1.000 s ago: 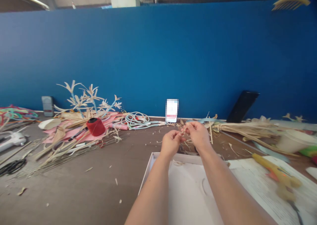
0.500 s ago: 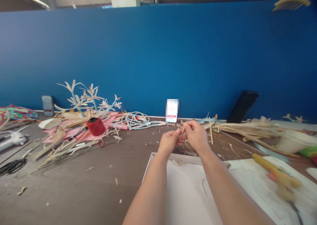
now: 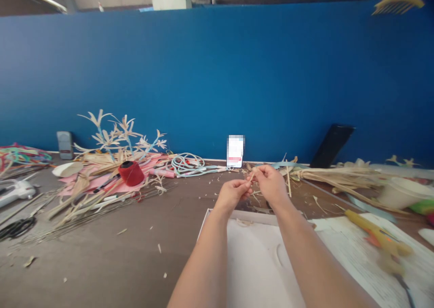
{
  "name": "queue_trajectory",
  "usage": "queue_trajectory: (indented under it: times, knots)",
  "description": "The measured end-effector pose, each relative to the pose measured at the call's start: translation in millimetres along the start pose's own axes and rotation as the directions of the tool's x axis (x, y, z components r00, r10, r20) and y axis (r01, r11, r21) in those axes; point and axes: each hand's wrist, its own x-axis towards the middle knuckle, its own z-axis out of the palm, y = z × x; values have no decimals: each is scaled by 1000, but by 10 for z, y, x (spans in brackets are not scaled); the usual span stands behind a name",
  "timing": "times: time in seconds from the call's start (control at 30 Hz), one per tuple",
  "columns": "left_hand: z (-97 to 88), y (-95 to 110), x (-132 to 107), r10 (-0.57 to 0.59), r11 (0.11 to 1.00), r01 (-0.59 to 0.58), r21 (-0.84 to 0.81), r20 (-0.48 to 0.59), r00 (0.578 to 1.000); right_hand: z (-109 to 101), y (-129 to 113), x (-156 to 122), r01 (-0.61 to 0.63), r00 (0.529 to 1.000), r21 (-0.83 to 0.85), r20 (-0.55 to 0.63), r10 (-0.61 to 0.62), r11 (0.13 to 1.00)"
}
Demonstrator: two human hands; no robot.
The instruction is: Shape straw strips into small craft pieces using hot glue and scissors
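Observation:
Both hands meet above the far edge of a white shallow box (image 3: 251, 258). Between their fingertips is a thin, pale strip of dried leaf (image 3: 252, 177). My left hand (image 3: 233, 195) pinches its lower end with thumb and fingers. My right hand (image 3: 271, 184) pinches the upper end, its knuckles turned to the right. The strip is small and partly covered by the fingers. Loose leaf scraps lie on the table just behind and below the hands. A phone (image 3: 235, 152) with a lit screen leans on the blue partition beyond them.
On the left stand pale leaf flowers (image 3: 125, 129) beside a red thread spool (image 3: 131, 173) and coiled light-blue cords (image 3: 188, 164). At right lie a yellow glue gun (image 3: 378, 231) on printed paper, a bundle of dried strips (image 3: 335, 175) and a white cup (image 3: 403, 194).
Fingers of both hands have shifted slightly around the strip, and the left fingers are more drawn together. The hands stay in nearly the same place.

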Motion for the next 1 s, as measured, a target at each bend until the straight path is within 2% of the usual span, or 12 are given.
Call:
queue_trajectory:
  times: [0.13,0.27,0.47,0.6,0.87,1.0]
  knots:
    - [23,15,-9,5,999,-4,47,-11,1000,6,99,44,-27,1000,89,17,25,996]
    - [30,12,-9,8,996,-6,85,-20,1000,13,127,50,-20,1000,106,13,19,994]
    - [20,-3,-13,14,993,-13,119,-10,1000,-10,49,24,-16,999,30,-28,17,999]
    - [15,-26,-8,62,983,-58,176,-18,998,-18,2,3,-8,999,-9,-35,8,1000]
    - [50,-145,28,142,968,-119,222,-88,986,-8,-48,-26,-9,999,-87,-46,5,996]
    - [65,-175,33,150,975,-138,176,-54,987,-6,-28,-16,-11,998,-95,-57,5,995]
